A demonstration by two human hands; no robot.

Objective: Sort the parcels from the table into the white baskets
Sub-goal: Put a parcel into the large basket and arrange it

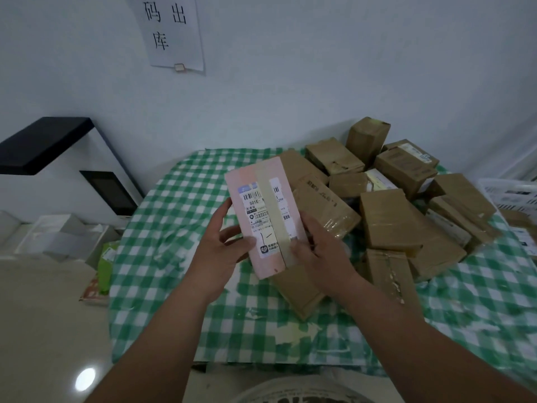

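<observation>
A pink parcel (263,210) with a white shipping label and a strip of beige tape is held upright above the table, label facing me. My left hand (222,251) grips its lower left edge, thumb on the front. On the lower right edge my right hand (319,251) holds it, fingers curled round the side. Behind and to the right, several brown cardboard parcels (392,222) lie heaped on the green-and-white checked tablecloth (174,242). A white basket (511,196) shows at the right edge, holding parcels with labels.
Left of the table stand a white machine with a dark screen (112,196), a black shelf (43,144) and a white tray (66,239) on the floor. A green packet (106,266) leans beside the table. A paper sign (173,30) hangs on the wall.
</observation>
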